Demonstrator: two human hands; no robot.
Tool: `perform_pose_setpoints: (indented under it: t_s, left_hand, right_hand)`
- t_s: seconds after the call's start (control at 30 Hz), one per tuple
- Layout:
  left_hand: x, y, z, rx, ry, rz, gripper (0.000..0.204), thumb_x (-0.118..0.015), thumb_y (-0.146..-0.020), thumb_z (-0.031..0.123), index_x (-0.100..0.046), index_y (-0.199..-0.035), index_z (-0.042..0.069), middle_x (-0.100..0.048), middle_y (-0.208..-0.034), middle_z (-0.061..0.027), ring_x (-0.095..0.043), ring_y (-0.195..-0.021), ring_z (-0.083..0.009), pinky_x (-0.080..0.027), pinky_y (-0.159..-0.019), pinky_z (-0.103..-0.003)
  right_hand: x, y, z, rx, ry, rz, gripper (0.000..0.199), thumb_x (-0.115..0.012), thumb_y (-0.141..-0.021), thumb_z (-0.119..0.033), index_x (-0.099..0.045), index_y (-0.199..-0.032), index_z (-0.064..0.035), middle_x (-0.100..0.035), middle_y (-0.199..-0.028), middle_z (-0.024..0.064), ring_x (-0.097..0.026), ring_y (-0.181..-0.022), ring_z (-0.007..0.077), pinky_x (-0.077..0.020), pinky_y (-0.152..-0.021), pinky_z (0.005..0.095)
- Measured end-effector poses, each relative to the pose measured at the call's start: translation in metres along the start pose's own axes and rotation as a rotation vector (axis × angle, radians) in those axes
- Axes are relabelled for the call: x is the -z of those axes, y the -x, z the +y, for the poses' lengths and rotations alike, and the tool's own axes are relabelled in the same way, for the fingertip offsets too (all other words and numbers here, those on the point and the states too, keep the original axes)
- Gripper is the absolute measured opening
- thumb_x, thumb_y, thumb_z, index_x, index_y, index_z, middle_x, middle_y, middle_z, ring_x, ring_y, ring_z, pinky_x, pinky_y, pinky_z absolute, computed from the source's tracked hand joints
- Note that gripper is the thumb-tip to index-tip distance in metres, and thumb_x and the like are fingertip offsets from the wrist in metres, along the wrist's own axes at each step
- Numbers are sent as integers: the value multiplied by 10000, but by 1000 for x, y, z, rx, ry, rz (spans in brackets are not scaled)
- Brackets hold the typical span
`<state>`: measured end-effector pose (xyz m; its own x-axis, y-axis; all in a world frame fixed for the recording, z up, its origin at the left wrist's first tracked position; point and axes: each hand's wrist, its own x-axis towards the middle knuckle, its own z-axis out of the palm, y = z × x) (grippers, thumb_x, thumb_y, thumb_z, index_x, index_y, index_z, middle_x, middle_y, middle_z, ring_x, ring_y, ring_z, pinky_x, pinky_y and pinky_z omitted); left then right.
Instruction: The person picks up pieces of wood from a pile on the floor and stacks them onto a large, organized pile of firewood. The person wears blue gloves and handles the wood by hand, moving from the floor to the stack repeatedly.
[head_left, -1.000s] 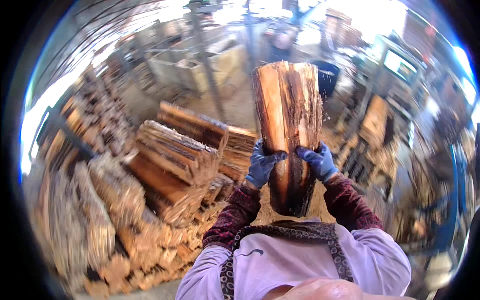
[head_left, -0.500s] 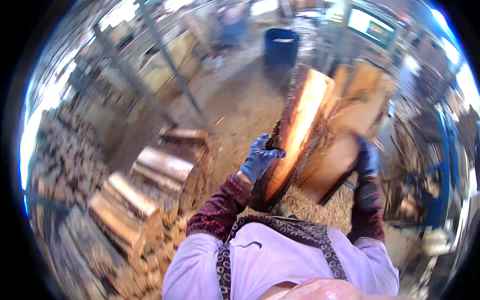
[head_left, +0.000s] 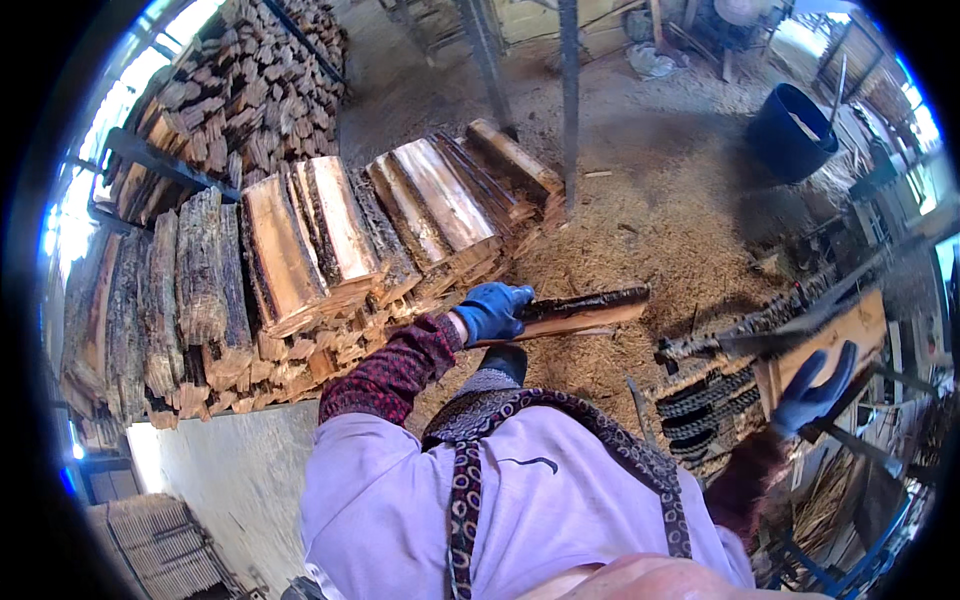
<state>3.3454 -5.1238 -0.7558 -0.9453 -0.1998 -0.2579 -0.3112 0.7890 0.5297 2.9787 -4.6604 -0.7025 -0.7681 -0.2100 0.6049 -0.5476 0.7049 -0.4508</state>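
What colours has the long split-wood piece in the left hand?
Wood piece: dark brown far side, orange-tan near side; head view.

My left grip (head_left: 493, 312) and right grip (head_left: 815, 392) wore matt blue gloves. The split log (head_left: 590, 318) I held had a grainy raw wood face and rough, dark bark with a slight gloss. The stacked slabs (head_left: 440, 195) showed pale, fairly smooth cut wood. My sleeve (head_left: 395, 370) was patterned cloth, my shirt (head_left: 540, 470) plain matt cloth. The tub (head_left: 790, 135) looked like smooth plastic, the sawdust (head_left: 650, 240) dry and coarse.
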Motion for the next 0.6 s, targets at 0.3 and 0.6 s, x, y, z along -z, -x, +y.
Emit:
perform_pose_setpoints:
  t_s: [0.3,0.6]
  left_hand:
    - [75,-144,-107,-520,-359,97,124,-659,-764,274,-614,-837,184,-674,-767,-84,-652,-755,-314,-504,-799,-450]
    - [-27,-100,-343,693,947,640,546,-771,-841,182,-533,-1323,82,-694,-1097,-122,-676,-1005,-254,-554,-880,-388]
  right_hand:
    - [-277,94,-294,235,-312,-1106,555,-822,-773,-393,-653,-1251,-165,-732,-921,186,-712,-853,366,-574,-729,437]
    - [-615,106,-282,-712,-1108,-1061,331,-724,-926,-125,-663,-1217,21,-708,-1103,39,-641,-968,129,-516,-888,284]
